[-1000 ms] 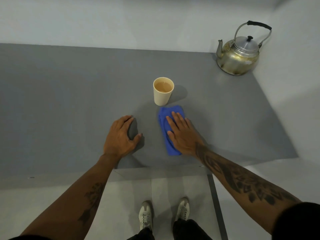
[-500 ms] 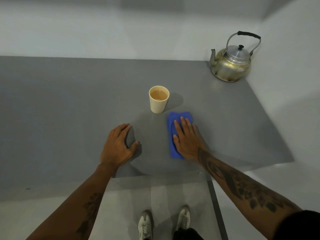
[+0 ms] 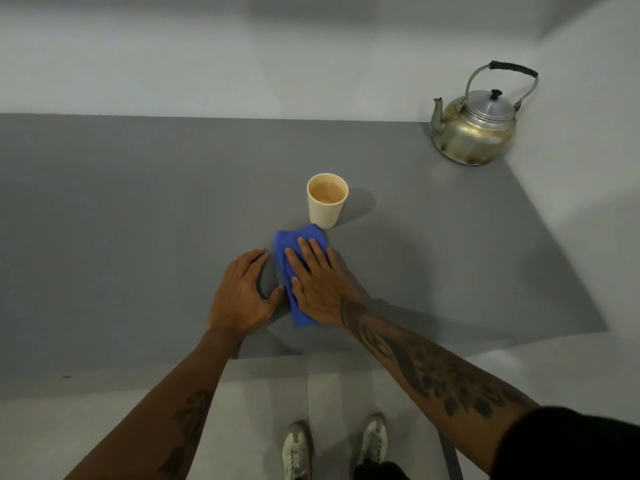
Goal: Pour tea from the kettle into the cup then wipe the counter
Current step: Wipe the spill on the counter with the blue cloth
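Observation:
A cream cup [image 3: 326, 209] holding brown tea stands upright in the middle of the grey counter [image 3: 138, 220]. Just in front of it lies a folded blue cloth [image 3: 288, 247], its far corner close to the cup's base. My right hand [image 3: 318, 284] lies flat on the cloth, fingers together, pressing it onto the counter. My left hand [image 3: 240, 296] rests palm down on the bare counter right beside the cloth, thumb almost touching it. The metal kettle [image 3: 474, 131] with a black-gripped handle sits in the far right corner, spout pointing left.
Pale walls close the counter at the back and on the right [image 3: 588, 168]. The counter's front edge runs just behind my wrists. Below it show a light floor and my two white shoes [image 3: 336, 448].
My right hand has slid the blue cloth to the left, from right of the cup to directly in front of it, next to my left hand. The left hand has stayed put.

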`<state>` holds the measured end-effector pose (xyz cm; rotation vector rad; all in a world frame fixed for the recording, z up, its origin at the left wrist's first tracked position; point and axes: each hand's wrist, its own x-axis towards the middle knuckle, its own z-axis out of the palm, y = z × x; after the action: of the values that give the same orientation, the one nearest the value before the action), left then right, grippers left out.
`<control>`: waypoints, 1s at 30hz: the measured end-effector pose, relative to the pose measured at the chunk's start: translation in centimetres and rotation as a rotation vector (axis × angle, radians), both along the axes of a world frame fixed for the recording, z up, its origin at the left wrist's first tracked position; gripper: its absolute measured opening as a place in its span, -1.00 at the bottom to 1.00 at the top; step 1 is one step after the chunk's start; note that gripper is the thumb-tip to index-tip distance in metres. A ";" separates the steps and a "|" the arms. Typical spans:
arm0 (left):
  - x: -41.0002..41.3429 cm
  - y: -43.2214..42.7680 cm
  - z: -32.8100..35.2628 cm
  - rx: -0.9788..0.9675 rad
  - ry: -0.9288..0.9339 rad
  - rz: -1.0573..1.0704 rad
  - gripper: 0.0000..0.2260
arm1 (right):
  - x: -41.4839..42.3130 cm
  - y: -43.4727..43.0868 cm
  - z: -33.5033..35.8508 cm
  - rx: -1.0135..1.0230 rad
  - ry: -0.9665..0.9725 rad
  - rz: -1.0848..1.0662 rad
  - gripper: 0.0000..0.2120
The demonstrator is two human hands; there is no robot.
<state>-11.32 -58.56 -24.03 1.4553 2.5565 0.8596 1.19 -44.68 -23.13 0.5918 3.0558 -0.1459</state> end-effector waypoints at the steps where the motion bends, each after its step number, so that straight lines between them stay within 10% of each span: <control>1: 0.0 0.0 0.1 0.009 0.001 -0.008 -0.36 | -1.1 0.3 0.2 -0.010 -0.013 0.010 -0.42; 18: 0.3 0.0 0.2 -0.034 -0.005 0.019 -0.30 | 4.8 5.9 0.2 -0.036 -0.021 -0.476 -0.37; 25: 0.4 0.1 0.4 -0.054 0.007 0.011 -0.30 | 8.7 7.7 0.0 0.036 -0.047 -0.120 -0.42; 30: 0.2 0.2 0.3 -0.068 0.017 0.012 -0.30 | 4.4 7.9 0.4 0.001 -0.050 -0.470 -0.39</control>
<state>-11.11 -58.41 -23.69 1.4357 2.5824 0.7578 5.59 -36.77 -22.74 1.2795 2.8100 -0.1340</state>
